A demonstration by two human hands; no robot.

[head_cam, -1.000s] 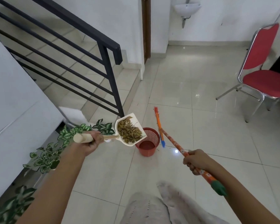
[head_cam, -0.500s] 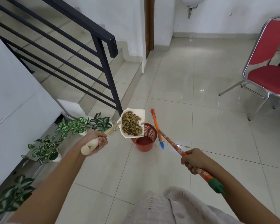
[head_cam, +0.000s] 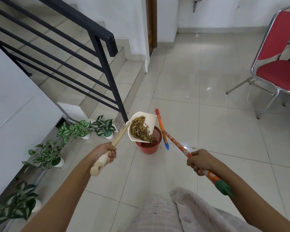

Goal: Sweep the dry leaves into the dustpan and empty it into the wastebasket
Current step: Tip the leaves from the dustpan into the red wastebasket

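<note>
My left hand (head_cam: 108,152) grips the pale wooden handle of a white dustpan (head_cam: 150,118). The pan is tilted down over a small red mesh wastebasket (head_cam: 149,148) on the tiled floor. Dry brown leaves (head_cam: 140,129) fill the pan and slide off its lower lip into the basket. My right hand (head_cam: 200,160) holds the orange flowered broom handle (head_cam: 177,144). The broom's orange and blue head (head_cam: 161,129) rests on the floor just right of the basket.
A black stair railing (head_cam: 105,72) and tiled steps rise at the left. Several potted green plants (head_cam: 77,129) line the white wall at the lower left. A red chair with chrome legs (head_cam: 278,67) stands at the right. Open tiled floor lies between.
The dustpan has tipped further forward over the wastebasket and the leaves have started sliding off its lip. My left hand dropped lower. The broom has hardly moved.
</note>
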